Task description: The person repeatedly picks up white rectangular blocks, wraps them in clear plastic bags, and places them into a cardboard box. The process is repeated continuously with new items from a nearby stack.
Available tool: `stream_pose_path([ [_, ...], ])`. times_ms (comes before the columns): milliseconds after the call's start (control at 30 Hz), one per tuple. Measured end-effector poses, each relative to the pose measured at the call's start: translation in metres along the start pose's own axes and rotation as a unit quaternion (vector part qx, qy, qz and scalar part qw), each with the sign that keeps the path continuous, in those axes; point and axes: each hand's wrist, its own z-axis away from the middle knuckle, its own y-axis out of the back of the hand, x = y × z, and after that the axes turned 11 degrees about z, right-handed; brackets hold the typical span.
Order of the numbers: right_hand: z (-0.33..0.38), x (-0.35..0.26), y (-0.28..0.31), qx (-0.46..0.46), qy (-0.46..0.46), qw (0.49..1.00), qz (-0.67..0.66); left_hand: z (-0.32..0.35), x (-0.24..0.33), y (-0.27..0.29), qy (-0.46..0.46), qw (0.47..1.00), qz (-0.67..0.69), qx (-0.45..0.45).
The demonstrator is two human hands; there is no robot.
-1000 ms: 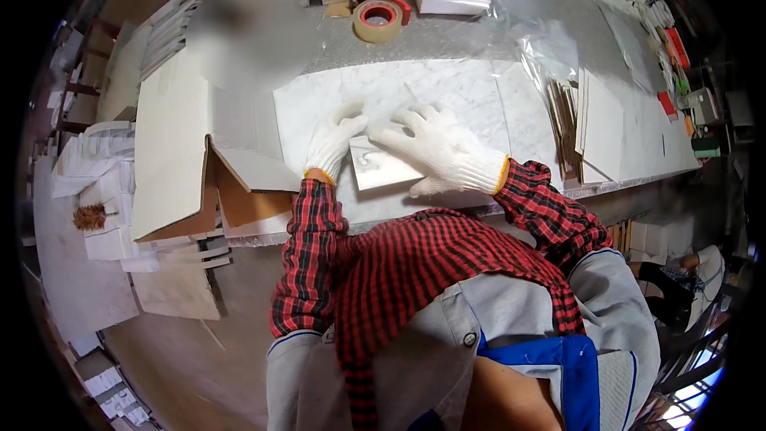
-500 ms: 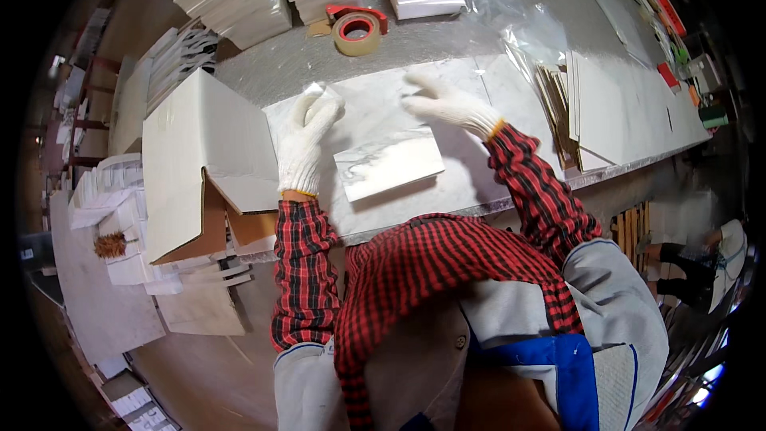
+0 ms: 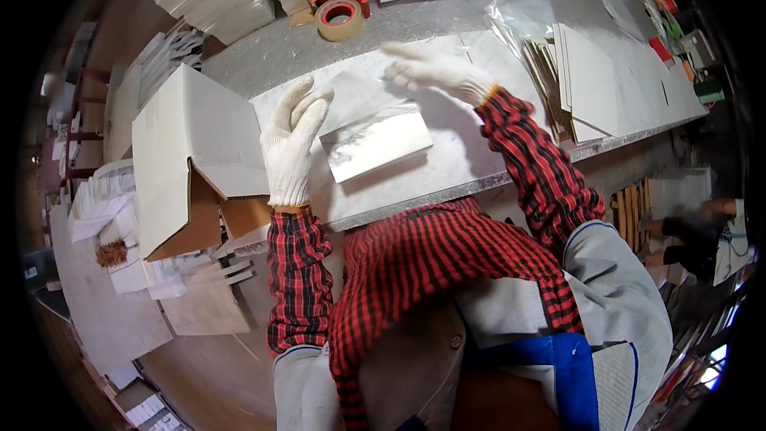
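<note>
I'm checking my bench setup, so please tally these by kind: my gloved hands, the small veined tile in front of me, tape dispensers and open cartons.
Gloved hands: 2 (left hand, right hand)
Small tile: 1
Tape dispenser: 1
Open carton: 1
Total: 5

White tile point(image 3: 377, 145) (grey marble veining)

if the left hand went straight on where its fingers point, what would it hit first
Probably the tan tape roll: the left hand points away from the body and slightly right, roughly toward it. Its height is unclear, so it might pass above.
</note>
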Motion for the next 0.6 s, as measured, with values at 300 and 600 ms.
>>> stream_pose_path([
  [300,0.002,-0.036,-0.012,-0.053,0.113,0.990,-0.059,0.007,0.002,0.012,-0.042,0.999,-0.017,0.017],
  [600,0.004,0.018,-0.001,-0.036,-0.002,0.995,0.096,0.029,-0.008,0.013,-0.051,0.998,-0.033,-0.034],
])
